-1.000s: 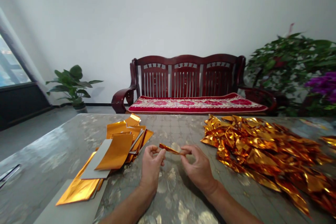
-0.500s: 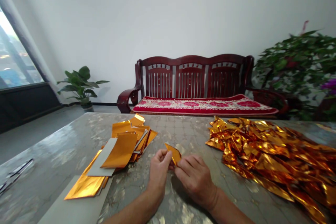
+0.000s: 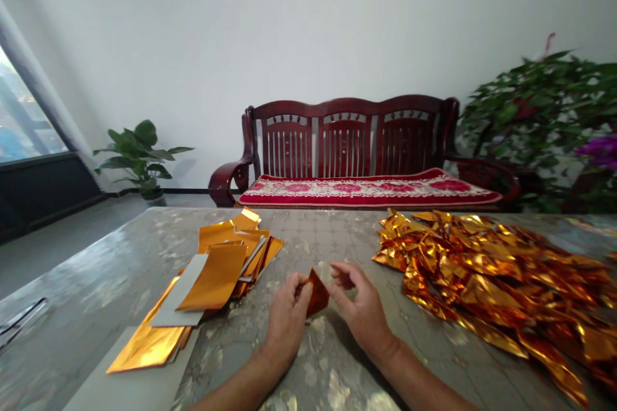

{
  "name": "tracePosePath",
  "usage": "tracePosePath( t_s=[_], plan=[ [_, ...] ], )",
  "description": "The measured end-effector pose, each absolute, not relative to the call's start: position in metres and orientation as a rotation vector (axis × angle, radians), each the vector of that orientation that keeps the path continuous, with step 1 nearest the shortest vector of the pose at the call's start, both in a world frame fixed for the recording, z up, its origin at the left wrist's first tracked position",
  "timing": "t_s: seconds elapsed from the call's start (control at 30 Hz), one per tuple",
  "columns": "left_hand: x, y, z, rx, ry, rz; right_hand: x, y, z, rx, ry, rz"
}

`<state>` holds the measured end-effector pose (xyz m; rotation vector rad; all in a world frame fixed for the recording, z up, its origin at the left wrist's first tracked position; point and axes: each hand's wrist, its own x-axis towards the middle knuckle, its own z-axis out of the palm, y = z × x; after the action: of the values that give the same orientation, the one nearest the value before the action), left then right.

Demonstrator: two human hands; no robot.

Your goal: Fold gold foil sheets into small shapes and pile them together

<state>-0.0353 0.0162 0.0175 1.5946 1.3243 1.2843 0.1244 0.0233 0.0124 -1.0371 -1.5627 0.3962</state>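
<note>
Between thumb and fingers my left hand (image 3: 288, 308) pinches a folded piece of gold foil paper (image 3: 317, 294), pointed at the top and held above the table. Just to its right is my right hand (image 3: 360, 308), thumb and fingers apart, the thumb tip close to the paper's edge; I cannot tell if it touches. Left of my hands lies a loose stack of flat gold foil sheets (image 3: 216, 277), some with grey backs showing. A large heap of folded gold foil pieces (image 3: 486, 282) spreads over the table's right side.
The table (image 3: 318, 237) has a grey patterned, glossy cover. Scissors or a similar metal tool (image 3: 22, 320) lie at its left edge. A grey sheet (image 3: 125, 379) sits under the stack. Beyond stand a wooden bench (image 3: 342, 141) with a red cushion and potted plants (image 3: 144, 157).
My right hand has let go of the foil paper and opened, moving slightly right. The paper in my left hand has turned, its point now upward. The view has shifted slightly.
</note>
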Motion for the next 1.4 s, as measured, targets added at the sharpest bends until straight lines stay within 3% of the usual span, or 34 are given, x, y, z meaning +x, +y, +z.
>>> tracePosePath(
  t_s=[0.2,0.83,1.13,1.4],
  plan=[
    [-0.032,0.012,0.013,1.775,1.342,1.192,0.123,0.031,0.013,-1.074,-1.366,0.811],
    [-0.024,0.018,0.024,1.658,1.344,1.326,0.117,0.018,0.017,-1.005,-1.605,0.434],
    [-0.022,0.017,0.02,1.695,1.329,1.293,0.119,0.026,0.014,-1.072,-1.32,0.896],
    [-0.025,0.018,0.019,1.684,1.326,1.254,0.119,0.027,0.014,-1.051,-1.291,1.049]
  ],
)
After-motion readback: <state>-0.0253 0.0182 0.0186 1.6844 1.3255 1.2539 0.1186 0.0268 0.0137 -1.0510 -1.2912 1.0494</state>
